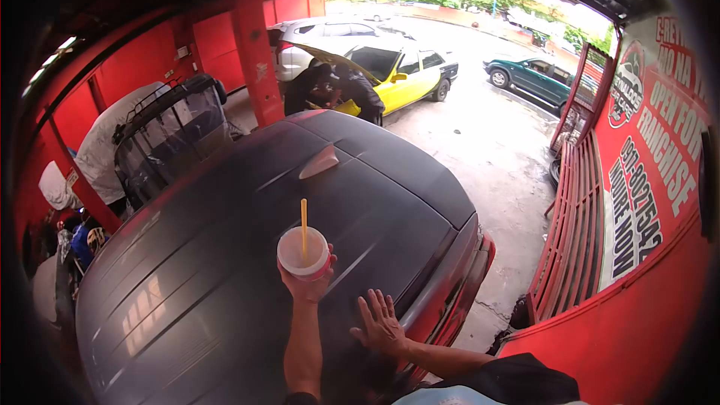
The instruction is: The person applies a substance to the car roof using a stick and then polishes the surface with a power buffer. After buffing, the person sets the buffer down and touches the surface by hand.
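Observation:
My left hand [311, 287] is wrapped round a whitish plastic cup [291, 244] with a red lower side, held above the dark car roof. A yellow stick [304, 217] stands upright in the cup; I cannot make out what else is inside. My right hand [381, 324] is spread with the palm down, at the right edge of the roof, and holds nothing. The matte dark car roof [247, 255] fills the middle of the view, with streaks and reflections on it. Beyond the cup, a pale reddish shark-fin antenna [320, 161] sits on the roof.
Two people in dark clothes [361, 94] lean over a yellow car [405, 90] with its hood raised. A red post [257, 45] stands beyond the roof. To the right are a slatted red bench [574, 217] and a sign wall [645, 180]. A green SUV [529, 79] is outside.

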`<state>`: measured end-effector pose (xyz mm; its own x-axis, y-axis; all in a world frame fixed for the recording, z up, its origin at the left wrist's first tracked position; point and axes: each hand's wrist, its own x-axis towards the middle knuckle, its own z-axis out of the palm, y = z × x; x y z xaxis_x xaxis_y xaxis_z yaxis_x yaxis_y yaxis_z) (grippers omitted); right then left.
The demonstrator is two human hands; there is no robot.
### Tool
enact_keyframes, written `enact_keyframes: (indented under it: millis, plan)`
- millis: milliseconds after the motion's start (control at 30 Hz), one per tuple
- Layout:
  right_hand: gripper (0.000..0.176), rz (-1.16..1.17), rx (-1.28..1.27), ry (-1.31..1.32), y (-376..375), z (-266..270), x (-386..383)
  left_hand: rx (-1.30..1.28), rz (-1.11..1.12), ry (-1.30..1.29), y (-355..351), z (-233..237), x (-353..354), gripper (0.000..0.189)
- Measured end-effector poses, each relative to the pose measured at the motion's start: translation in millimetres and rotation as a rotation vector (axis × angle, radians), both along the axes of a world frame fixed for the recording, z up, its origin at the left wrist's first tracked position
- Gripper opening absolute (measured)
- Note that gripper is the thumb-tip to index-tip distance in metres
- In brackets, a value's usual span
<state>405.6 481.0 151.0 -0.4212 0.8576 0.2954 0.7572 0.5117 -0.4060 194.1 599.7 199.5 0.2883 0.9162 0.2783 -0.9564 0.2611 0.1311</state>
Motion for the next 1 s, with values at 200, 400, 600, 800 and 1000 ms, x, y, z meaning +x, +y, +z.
enact_keyframes:
  millis: [200,400,600,800,1000]
  plan:
    - [0.077,-0.02,0.076,0.085,-1,-2,4,-0.128,-0.08,0.03,14,1,15,0.087]
    - [0.072,0.035,0.09,0.334,0,-6,24,-0.245,-0.159,-0.051,12,5,21,0.083]
    - [0.025,-0.09,0.466,0.296,84,135,52,-0.244,-0.118,0.1,9,5,27,0.079]
    - [0.045,0.225,0.545,-0.371,129,219,41,-0.14,-0.158,0.204,6,12,26,0.079]
    - [0.046,0.419,0.502,-0.547,137,210,38,-0.066,-0.094,0.33,4,15,28,0.077]
